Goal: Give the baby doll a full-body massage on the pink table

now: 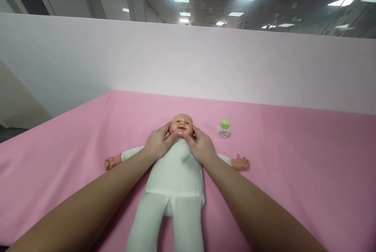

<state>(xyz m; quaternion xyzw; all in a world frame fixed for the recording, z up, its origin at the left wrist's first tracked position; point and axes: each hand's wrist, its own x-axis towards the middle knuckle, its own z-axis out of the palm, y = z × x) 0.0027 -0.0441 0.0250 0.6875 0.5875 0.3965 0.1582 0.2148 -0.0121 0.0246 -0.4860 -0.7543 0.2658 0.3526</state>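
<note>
A baby doll (181, 123) with a hard plastic head and a white cloth body lies on its back, its arms spread out to both sides. My left hand (159, 141) cups the left side of the doll's head, the thumb near the chin and the fingers curled around by the ear. On the opposite side my right hand (202, 145) cups the head the same way, its thumb also under the chin. The fingertips behind the head are partly hidden. To the right of the head stands a small white jar (223, 130) with a green lid, apart from both hands.
Pink cloth (293, 158) covers the surface under the doll, with soft folds on the left. A white panel (188, 60) rises behind it. Beyond are doors at the left and glass reflecting ceiling lights.
</note>
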